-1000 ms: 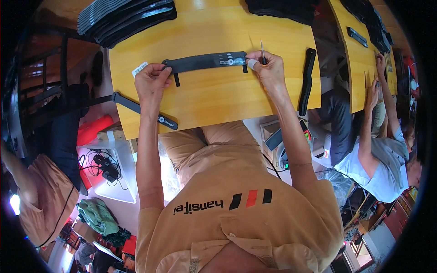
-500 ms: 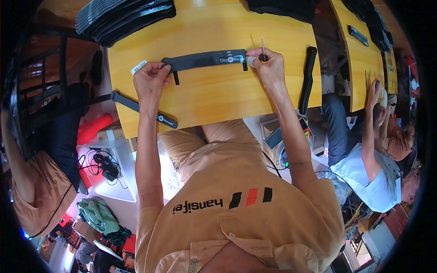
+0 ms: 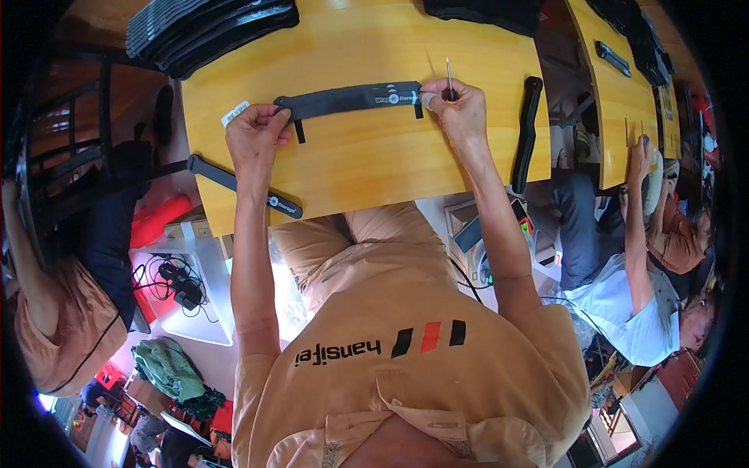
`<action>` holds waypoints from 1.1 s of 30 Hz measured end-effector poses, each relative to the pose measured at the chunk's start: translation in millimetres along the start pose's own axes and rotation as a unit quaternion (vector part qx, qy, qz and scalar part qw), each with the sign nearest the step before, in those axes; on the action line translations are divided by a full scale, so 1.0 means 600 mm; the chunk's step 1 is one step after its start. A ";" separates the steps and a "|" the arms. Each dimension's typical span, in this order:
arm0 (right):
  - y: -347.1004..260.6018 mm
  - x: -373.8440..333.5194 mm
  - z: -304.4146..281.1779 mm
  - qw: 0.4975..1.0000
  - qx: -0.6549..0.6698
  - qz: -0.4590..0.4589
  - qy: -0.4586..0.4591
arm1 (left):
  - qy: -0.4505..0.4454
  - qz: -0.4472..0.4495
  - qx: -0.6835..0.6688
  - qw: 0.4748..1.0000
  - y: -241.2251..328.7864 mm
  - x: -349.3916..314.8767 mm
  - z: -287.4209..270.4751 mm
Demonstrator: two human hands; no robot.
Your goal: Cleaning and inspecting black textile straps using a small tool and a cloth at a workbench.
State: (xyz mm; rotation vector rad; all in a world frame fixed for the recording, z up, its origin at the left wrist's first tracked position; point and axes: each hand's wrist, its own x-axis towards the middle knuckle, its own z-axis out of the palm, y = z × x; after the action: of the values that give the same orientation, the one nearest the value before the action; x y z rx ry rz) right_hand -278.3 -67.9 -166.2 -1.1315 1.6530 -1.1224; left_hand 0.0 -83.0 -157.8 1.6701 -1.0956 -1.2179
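A flat black storage strap (image 3: 335, 101) with pale print is stretched sideways above the yellow table, with a short dark strip hanging near each end. My left hand (image 3: 256, 139) pinches its left end between thumb and fingers. Beside that hand a white label (image 3: 235, 114) sticks out. At the right end, my right hand (image 3: 463, 115) grips the strap with closed fingers, one of them wrapped in something whitish. The same hand also holds a thin pointed tool (image 3: 449, 74), dark at the grip, with its metal shaft pointing away from me.
On the yellow table (image 3: 367, 164), one black strap (image 3: 242, 186) lies at the near left and another (image 3: 527, 136) along the right edge. Stacks of black straps (image 3: 211, 31) stand at the far side. Co-workers sit left and right; a bin of cables (image 3: 183, 292) is below left.
Both hands keep their hold on the strap, almost unmoved. The co-worker in the light shirt on the right has shifted slightly.
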 end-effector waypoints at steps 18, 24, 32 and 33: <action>-0.001 -0.001 0.006 0.999 -0.041 -0.012 0.027 | 0.015 -0.012 0.026 0.999 0.005 0.000 0.003; -0.007 -0.002 0.009 0.999 -0.039 -0.001 0.034 | 0.018 -0.006 0.032 0.999 0.005 -0.001 0.003; -0.010 -0.003 0.011 0.998 -0.053 -0.008 0.043 | 0.021 -0.003 0.040 0.999 0.002 -0.001 0.004; -0.010 -0.003 0.011 0.997 -0.055 -0.007 0.045 | 0.023 -0.001 0.041 0.999 0.002 -0.001 0.004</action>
State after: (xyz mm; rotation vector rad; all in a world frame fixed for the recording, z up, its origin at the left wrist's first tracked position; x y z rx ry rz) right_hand -270.2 -68.7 -161.7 -1.1785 1.7976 -1.1182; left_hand -2.6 -83.3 -157.0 1.7527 -1.1294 -1.1435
